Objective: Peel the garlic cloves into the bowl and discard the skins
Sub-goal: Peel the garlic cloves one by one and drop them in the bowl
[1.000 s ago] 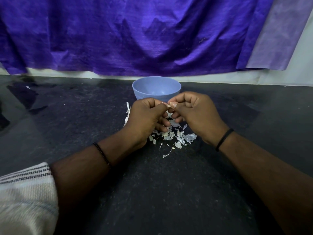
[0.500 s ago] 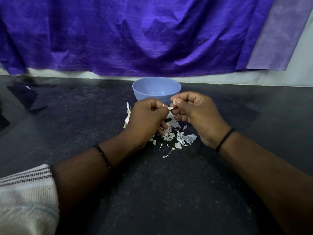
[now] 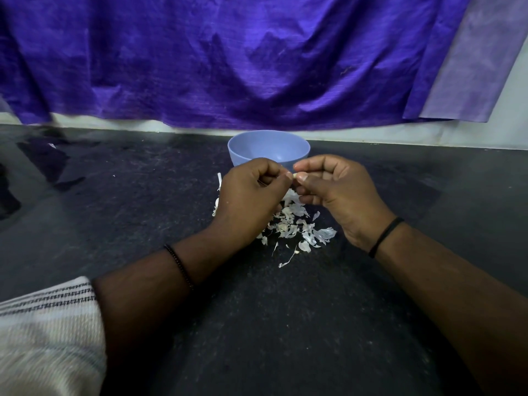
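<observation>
Two forearms reach away from me over the dark countertop [image 3: 285, 338], the left one coming out of a striped woven sleeve [image 3: 48, 324] at the near left corner, with a thin beaded band at its wrist; the right wrist carries a plain black band. Past the wrists I see a loose heap of garlic skins [image 3: 297, 227] lying on the counter, partly under both hands, with a few stray slivers trailing toward me and a couple more poking out beyond the left hand's far side. Above that heap my left hand [image 3: 251, 195] and right hand [image 3: 340, 190] meet fingertip to fingertip. Both are curled tight, and between their thumbs and forefingers I can make out a small pale garlic clove [image 3: 294, 175], pinched from either side so only a sliver of it shows. How much skin is on it I cannot tell. Just behind the hands stands the blue bowl [image 3: 243, 155], its near wall partly covered by the knuckles; its contents are hidden from me. Farthest back hangs a purple cloth [image 3: 228, 58] over a pale wall.
</observation>
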